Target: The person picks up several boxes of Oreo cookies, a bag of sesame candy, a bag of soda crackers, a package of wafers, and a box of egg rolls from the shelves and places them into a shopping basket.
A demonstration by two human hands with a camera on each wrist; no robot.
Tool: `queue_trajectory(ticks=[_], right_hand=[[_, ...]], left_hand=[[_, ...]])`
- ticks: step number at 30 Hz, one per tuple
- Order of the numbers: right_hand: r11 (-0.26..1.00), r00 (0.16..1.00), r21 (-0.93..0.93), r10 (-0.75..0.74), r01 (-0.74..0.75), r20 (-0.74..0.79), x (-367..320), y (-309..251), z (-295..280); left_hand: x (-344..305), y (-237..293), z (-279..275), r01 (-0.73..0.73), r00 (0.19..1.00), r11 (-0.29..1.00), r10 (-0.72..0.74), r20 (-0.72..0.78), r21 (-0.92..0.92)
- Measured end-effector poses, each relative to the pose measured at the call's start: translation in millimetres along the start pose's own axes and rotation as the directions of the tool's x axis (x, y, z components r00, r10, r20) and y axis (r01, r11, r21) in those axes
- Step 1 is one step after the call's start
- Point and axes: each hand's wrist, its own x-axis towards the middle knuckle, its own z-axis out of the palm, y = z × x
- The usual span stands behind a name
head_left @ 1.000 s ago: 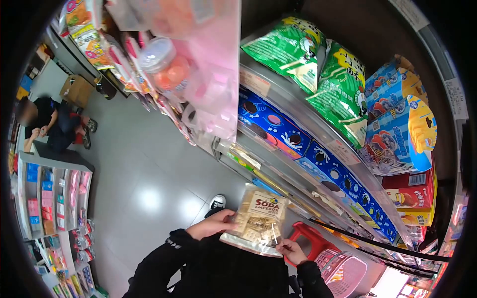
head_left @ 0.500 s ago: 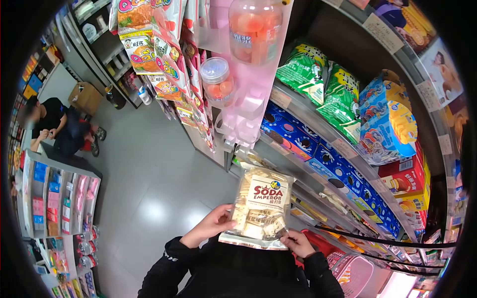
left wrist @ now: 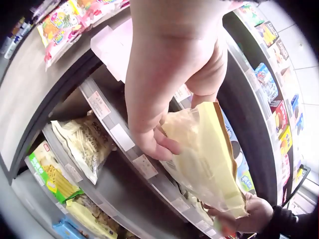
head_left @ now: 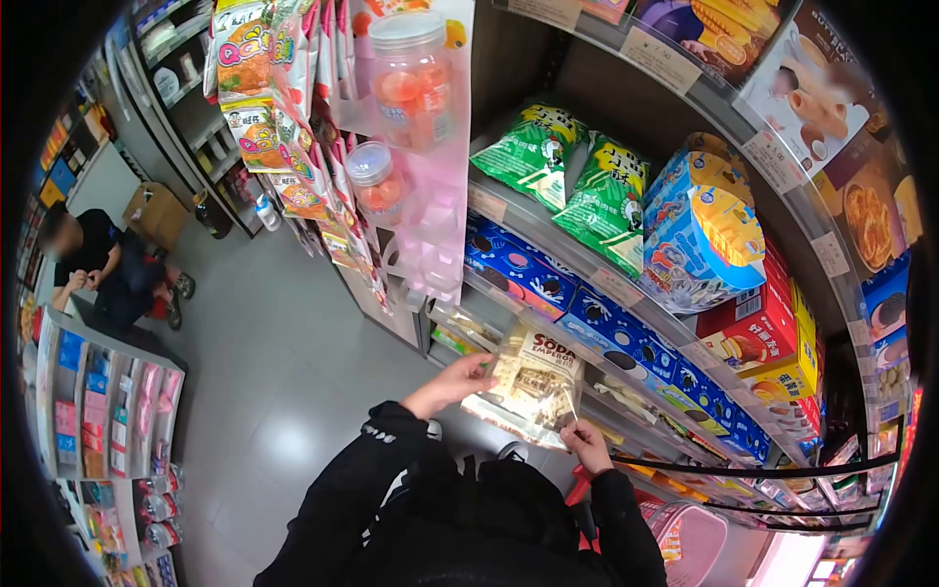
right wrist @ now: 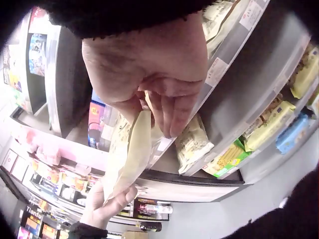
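Observation:
A clear plastic bag of soda crackers (head_left: pixel 533 386), labelled "Soda Emperor", is held in front of the body, tilted, its top overlapping the lower shelf edge. My left hand (head_left: pixel 455 383) pinches its left side between thumb and fingers. At the lower right corner, my right hand (head_left: pixel 589 447) grips the bag's silvery end. From the left wrist, the bag (left wrist: pixel 204 144) shows edge-on in front of the shelves. A similar pale snack bag (left wrist: pixel 84 144) lies on a lower shelf beside a green biscuit pack (left wrist: pixel 52 172).
Green snack bags (head_left: pixel 602 201), blue bags (head_left: pixel 699 235) and blue cookie boxes (head_left: pixel 626 338) fill the curved shelf on the right. Hanging candy bags (head_left: pixel 249 137) and jars (head_left: pixel 411 93) stand at its end. A pink basket (head_left: pixel 690 538) is at lower right. A person (head_left: pixel 93 254) sits far left.
The cracker bag first came up facing the camera, then lowered and tipped away toward the shelf. Both hands keep hold of it. The head view has shifted, showing more of the shelf's right side.

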Motion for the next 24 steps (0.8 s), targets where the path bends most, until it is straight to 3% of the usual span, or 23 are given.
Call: queue_trajectory(ticks=[4,6,10,12,14,15,17,21,23,24], right_hand=[[0.996,0.997,0.077,0.048,-0.044,-0.054,3,3,-8],[0.997,0.997,0.053,0.053,-0.050,-0.063,3,6,-11],[0.999,0.998,0.027,0.028,-0.026,-0.056,1,7,-15],[0.997,0.996,0.042,0.060,-0.057,-0.067,-2,2,-14],[0.965,0.985,0.211,0.168,-0.156,-0.037,-5,-10,-12],[0.965,0.985,0.207,0.171,-0.161,-0.030,-2,-9,-13],[0.977,0.985,0.207,0.075,-0.042,-0.157,4,-5,-18],[0.999,0.965,0.032,0.002,0.006,-0.262,30,-10,-36],[0.999,0.938,0.034,0.020,-0.009,-0.345,43,-14,-44],[0.999,0.926,0.031,0.032,-0.022,-0.376,49,-12,-48]], left_hand=[[10,4,13,0.062,0.998,0.998,-0.062,0.022,-0.011],[1,8,21,0.160,0.981,0.951,-0.183,-0.066,-0.263],[-25,3,14,0.254,0.960,0.931,-0.276,-0.051,-0.263],[-31,-3,9,0.216,0.976,0.955,-0.217,0.015,-0.205],[-26,-10,11,0.151,0.985,0.961,-0.166,-0.046,-0.231],[-21,-12,10,0.100,0.991,0.980,-0.114,-0.073,-0.173],[-9,-7,13,0.049,0.993,0.992,-0.061,-0.103,-0.120],[29,7,17,-0.061,0.991,0.997,0.055,-0.124,-0.047],[52,3,18,-0.078,0.987,0.996,0.072,-0.147,-0.034],[67,-4,17,-0.110,0.978,0.992,0.118,-0.169,0.055]])
